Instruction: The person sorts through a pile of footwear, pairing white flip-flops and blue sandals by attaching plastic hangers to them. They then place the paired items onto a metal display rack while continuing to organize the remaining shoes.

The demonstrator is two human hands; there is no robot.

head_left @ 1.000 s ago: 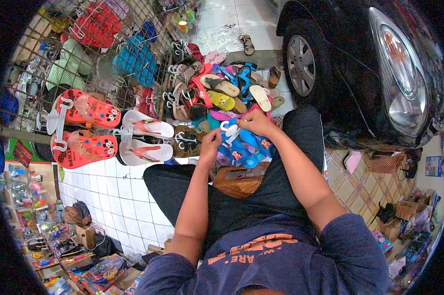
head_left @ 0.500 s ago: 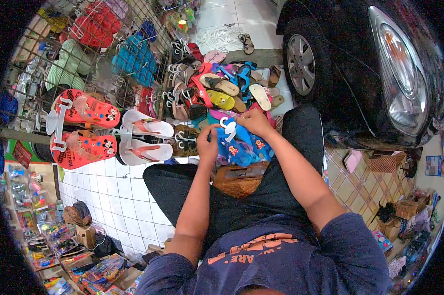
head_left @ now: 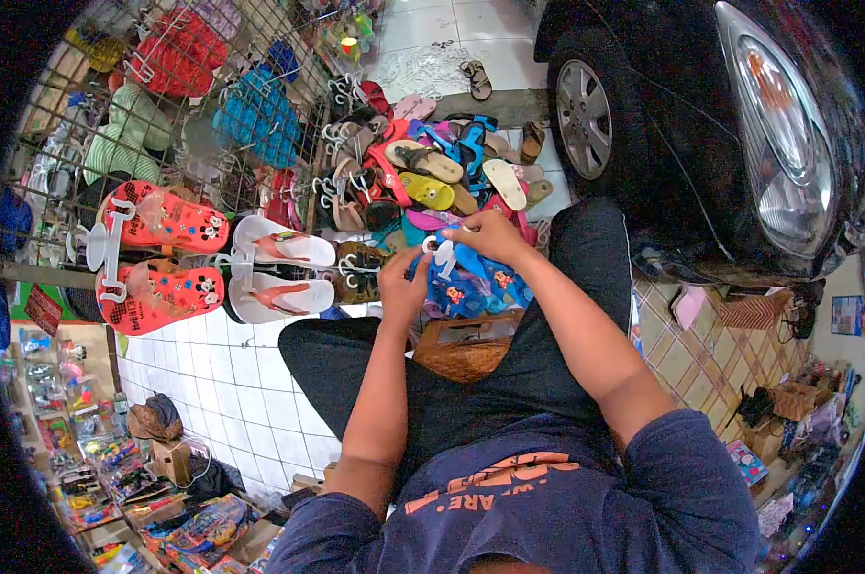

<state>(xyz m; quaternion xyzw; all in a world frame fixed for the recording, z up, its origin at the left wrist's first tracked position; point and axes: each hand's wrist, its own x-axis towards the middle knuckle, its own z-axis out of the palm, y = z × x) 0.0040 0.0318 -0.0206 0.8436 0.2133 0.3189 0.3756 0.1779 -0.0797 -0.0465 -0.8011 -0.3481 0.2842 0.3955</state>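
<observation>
A pair of blue children's sandals (head_left: 476,285) with small cartoon figures lies in front of me, above a woven brown basket or bag (head_left: 463,346). A white plastic shoe hanger (head_left: 442,256) sits at the sandals' upper left, its hook by my fingers. My left hand (head_left: 404,279) is closed, thumb and fingers pinching the hanger at its hook. From the upper right, my right hand (head_left: 493,236) is closed at the top edge of the blue sandals; its fingertips partly hide what they grip.
A pile of loose sandals (head_left: 432,182) spreads beyond my hands. Red cartoon sandals (head_left: 169,253) and white flip-flops (head_left: 284,268) hang at the left by a wire grid rack (head_left: 188,124). A black car (head_left: 700,143) stands close on the right. Packaged goods (head_left: 203,526) lie lower left.
My left hand has moved up slightly and now pinches the hanger's hook, which has turned toward it. My right hand has shifted slightly left, still at the sandals.
</observation>
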